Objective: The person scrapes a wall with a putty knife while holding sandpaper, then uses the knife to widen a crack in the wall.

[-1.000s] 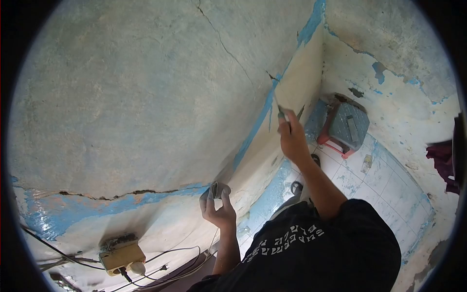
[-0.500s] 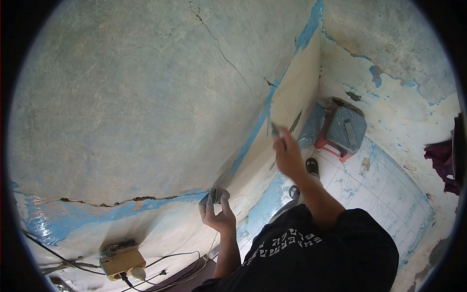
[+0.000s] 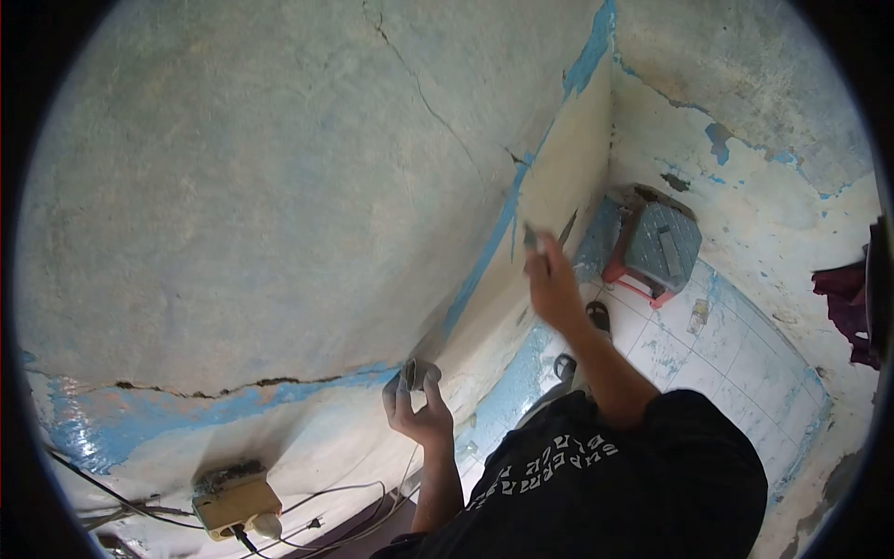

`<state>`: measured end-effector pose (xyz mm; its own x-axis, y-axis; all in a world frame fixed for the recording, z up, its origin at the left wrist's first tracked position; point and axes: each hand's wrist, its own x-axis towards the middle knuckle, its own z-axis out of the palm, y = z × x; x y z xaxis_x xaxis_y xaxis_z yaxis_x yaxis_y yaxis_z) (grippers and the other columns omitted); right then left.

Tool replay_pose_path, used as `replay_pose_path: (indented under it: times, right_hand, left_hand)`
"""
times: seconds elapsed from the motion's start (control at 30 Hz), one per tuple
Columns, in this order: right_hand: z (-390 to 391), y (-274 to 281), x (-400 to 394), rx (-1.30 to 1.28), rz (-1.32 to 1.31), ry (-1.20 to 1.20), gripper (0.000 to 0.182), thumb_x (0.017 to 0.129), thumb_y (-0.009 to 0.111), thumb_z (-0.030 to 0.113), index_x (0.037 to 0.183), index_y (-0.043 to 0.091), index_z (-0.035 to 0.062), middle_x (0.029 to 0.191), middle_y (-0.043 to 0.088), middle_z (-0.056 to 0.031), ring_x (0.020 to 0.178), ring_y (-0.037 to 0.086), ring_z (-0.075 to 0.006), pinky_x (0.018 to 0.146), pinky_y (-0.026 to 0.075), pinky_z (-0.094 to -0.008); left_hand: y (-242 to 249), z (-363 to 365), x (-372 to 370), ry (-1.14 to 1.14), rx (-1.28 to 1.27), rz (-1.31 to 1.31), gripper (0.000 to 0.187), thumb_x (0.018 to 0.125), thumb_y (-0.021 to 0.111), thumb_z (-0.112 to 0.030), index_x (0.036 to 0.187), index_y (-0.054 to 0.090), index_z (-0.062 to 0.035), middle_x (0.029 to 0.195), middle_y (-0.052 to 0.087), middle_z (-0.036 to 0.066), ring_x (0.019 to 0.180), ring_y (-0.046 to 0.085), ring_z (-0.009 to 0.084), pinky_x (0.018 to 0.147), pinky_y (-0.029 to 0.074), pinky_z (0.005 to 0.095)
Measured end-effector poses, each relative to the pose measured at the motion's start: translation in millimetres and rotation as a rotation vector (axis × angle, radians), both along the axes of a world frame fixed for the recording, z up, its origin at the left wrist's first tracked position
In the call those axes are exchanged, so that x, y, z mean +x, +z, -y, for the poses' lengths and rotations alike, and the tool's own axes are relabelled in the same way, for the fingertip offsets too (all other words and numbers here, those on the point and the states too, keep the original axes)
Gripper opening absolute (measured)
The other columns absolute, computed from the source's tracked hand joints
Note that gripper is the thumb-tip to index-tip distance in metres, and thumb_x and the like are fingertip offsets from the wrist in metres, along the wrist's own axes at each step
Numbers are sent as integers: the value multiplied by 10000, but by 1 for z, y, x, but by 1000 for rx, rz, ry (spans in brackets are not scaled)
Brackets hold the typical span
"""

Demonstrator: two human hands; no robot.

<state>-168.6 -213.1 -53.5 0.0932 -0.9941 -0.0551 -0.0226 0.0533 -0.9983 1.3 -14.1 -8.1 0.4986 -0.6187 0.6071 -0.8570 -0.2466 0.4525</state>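
My right hand (image 3: 557, 291) is closed around a small tool with a dark, flat tip (image 3: 530, 237), perhaps a scraper; its handle is hidden in my fist. The tip is close to the cream paint of the wall (image 3: 564, 158), just right of a narrow blue strip (image 3: 507, 216). My left hand (image 3: 424, 417) is raised near the wall at the lower middle, fingers curled around a small grey curved piece (image 3: 416, 374) whose kind I cannot make out. Grey dust seems to coat these fingertips.
A yellowish socket box (image 3: 228, 508) with plugs and cables is at lower left. A red-framed stool (image 3: 663, 247) with a grey top stands in the corner. Blue flakes litter the tiled floor (image 3: 712, 349). Dark red cloth (image 3: 846, 312) hangs at right. A crack (image 3: 424, 98) runs down the plaster.
My right hand has shifted slightly, with the tool tip now a little higher and pointing more upward. My left hand has barely moved.
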Motion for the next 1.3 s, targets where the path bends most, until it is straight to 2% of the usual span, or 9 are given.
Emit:
replay_pose_path:
  times: [0.23,0.43,0.57,0.7,0.77,0.97,1.13,1.23,1.3]
  right_hand:
    - [-5,21,-6,92,85,97,353,1052,506,213,1360,569,51,817,607,-125,742,599,-203,717,482,-367]
    - [-4,12,-1,-138,90,5,343,1062,499,208,1341,570,23,787,595,-125,691,564,-203,678,465,-367]
    - [11,22,-2,5,64,-11,358,1052,506,207,1355,572,29,801,607,-130,721,576,-200,721,471,-370]
    - [-13,11,2,-32,98,88,336,1051,514,221,1324,579,36,764,595,-114,659,556,-196,646,461,-356]
    - [21,1,0,-81,6,-94,331,1048,514,210,1333,573,52,751,584,-95,647,548,-174,630,458,-357]
    - [-14,12,0,32,172,99,378,1051,507,205,1396,551,57,739,550,-65,698,539,-132,677,446,-322]
    - [23,23,-10,80,90,13,374,1054,503,197,1396,550,54,762,569,-74,708,553,-142,695,459,-329]
    - [-3,23,-6,17,39,32,378,1061,501,203,1403,541,49,752,564,-73,689,544,-148,674,454,-332]
    - [-5,13,-3,-3,156,77,374,1060,505,206,1398,541,48,739,560,-75,662,541,-156,645,450,-343]
  left_hand:
    - [0,-1,1,-2,11,22,344,796,820,-24,1134,756,-28,1029,712,130,937,696,289,814,557,386]
    - [-6,2,5,-13,-11,9,351,796,822,-25,1142,758,-34,1030,714,127,928,697,282,806,557,384]
    - [2,-2,0,-6,25,-5,345,798,816,-21,1138,755,-25,1036,716,126,928,700,280,809,559,383]
    - [-4,3,3,-25,-15,-16,295,831,791,-40,1119,744,0,1026,694,152,913,690,301,786,550,399]
    - [-2,-2,3,-35,11,26,303,828,796,-40,1122,743,5,1025,694,151,910,690,298,785,546,393]
    - [-5,1,3,-24,-11,12,346,795,812,-18,1135,750,-21,1026,712,126,910,695,280,795,555,387]
    - [-4,-3,4,-30,14,49,337,794,807,-11,1126,749,-14,1020,715,125,904,699,278,789,559,394]
    - [-8,-1,7,-39,-15,36,333,797,806,-18,1124,746,-6,1021,716,130,917,704,287,793,562,387]
    - [-8,-1,7,-30,-3,10,324,797,806,-22,1115,746,2,1036,719,137,928,708,294,801,564,382]
